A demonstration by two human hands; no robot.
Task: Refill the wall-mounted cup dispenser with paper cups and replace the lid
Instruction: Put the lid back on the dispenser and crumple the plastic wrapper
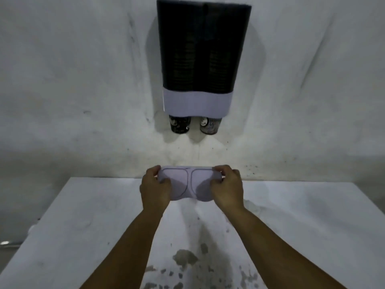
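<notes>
Nearest to me, 2 bare forearms reach forward over the white worktop (83,215), whose near surface is stained with dark patches. Beyond it I see the grey, scuffed wall (73,80), and on it the cup dispenser (200,49), a dark translucent housing with 2 columns of stacked cups faintly visible inside and a pale band across its base. Its top edge shows no cover on it. The lid (188,183), a pale piece with 2 rounded lobes outlined on its face, is held in the air above the far edge of the worktop, well below the dispenser. My left hand (154,188) has its grip clamped on the lid's left end, thumb on the face and fingers curled over the top edge. My right hand (228,187) is clamped on the right end in the same way. 2 dark printed paper cups (180,124) poke out of the dispenser's bottom, side by side.
</notes>
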